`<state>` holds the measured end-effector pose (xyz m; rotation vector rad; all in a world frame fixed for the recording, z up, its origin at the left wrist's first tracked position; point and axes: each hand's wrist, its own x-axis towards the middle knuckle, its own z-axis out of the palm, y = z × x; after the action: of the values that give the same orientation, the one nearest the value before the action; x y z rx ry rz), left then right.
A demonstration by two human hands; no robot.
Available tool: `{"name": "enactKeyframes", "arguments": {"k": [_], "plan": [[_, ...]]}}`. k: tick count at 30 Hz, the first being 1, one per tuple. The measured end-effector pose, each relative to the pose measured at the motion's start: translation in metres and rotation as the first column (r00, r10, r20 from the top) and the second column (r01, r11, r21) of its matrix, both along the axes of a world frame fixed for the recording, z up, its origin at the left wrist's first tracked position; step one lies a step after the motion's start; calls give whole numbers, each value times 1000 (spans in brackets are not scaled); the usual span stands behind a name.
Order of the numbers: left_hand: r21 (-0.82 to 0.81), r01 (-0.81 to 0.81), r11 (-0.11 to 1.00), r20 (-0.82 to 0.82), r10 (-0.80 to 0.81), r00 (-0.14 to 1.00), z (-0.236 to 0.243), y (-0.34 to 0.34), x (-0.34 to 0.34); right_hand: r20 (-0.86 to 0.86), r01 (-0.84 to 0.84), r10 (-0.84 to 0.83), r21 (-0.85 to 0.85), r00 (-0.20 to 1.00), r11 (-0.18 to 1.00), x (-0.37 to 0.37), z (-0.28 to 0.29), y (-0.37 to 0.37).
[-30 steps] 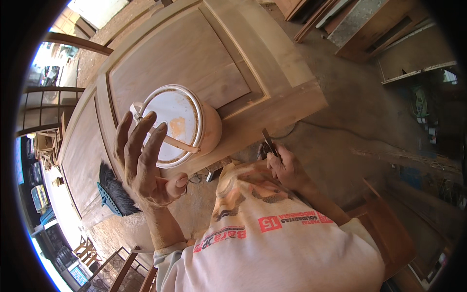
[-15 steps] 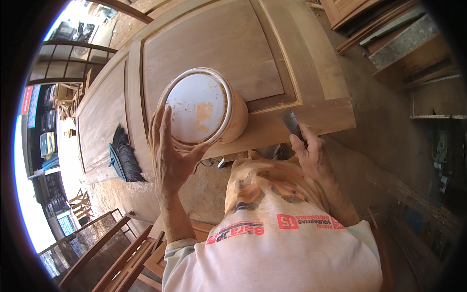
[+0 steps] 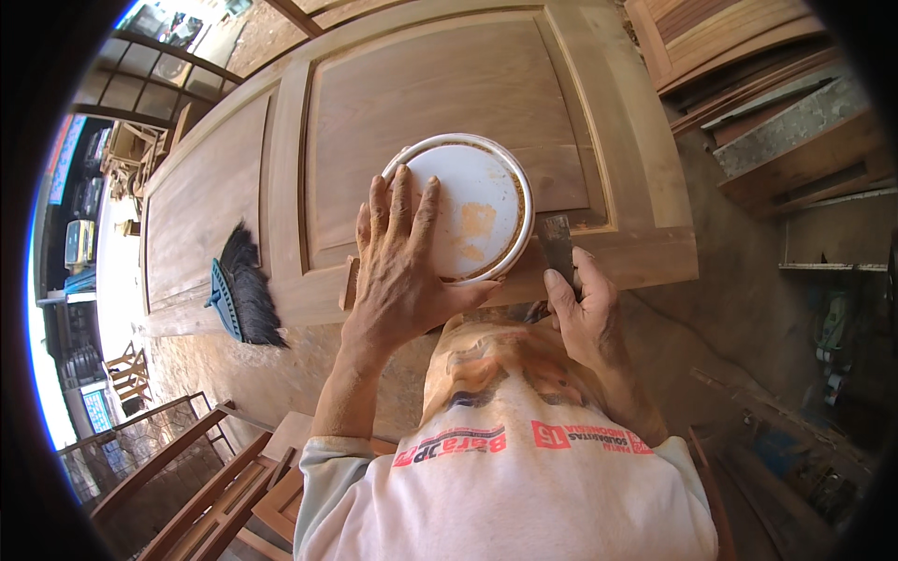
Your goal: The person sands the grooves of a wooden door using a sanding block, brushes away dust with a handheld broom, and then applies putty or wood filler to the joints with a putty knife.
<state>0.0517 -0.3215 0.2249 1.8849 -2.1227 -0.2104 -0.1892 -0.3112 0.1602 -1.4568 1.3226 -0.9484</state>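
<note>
A round tub with a white, stained lid point(image 3: 482, 201) is on a panelled wooden door point(image 3: 421, 103). My left hand point(image 3: 398, 252) lies on the lid with its fingers spread and its thumb along the near rim. The tub's side is mostly hidden under the lid. To the right, my right hand point(image 3: 589, 304) is closed round a putty knife point(image 3: 558, 245). The knife's flat dark blade points away from me, close to the lid's right edge. Its handle is mostly covered by my fingers.
A brush with black bristles point(image 3: 251, 285) and a blue-green head lies on the door's left part. A small wood block point(image 3: 349, 282) sits left of my left hand. Wooden frames point(image 3: 201, 486) stand at lower left; boards point(image 3: 795, 164) are stacked at the right.
The tub has shifted right across the door, and its side shows less. My left hand has moved from the tub's left edge onto the lid. The putty knife's blade now points straighter away.
</note>
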Motion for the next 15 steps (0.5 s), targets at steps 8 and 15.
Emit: {"name": "enactKeyframes", "arguments": {"k": [8, 15], "plan": [[-15, 11, 1000, -43, -12, 999, -5, 0, 7, -135, 55, -47, 62, 990, 997, 11, 14, 6], [-48, 53, 997, -48, -55, 997, -3, -4, 7, -224, 33, -48, -72, 973, 997, 19, 25, -6]]}}
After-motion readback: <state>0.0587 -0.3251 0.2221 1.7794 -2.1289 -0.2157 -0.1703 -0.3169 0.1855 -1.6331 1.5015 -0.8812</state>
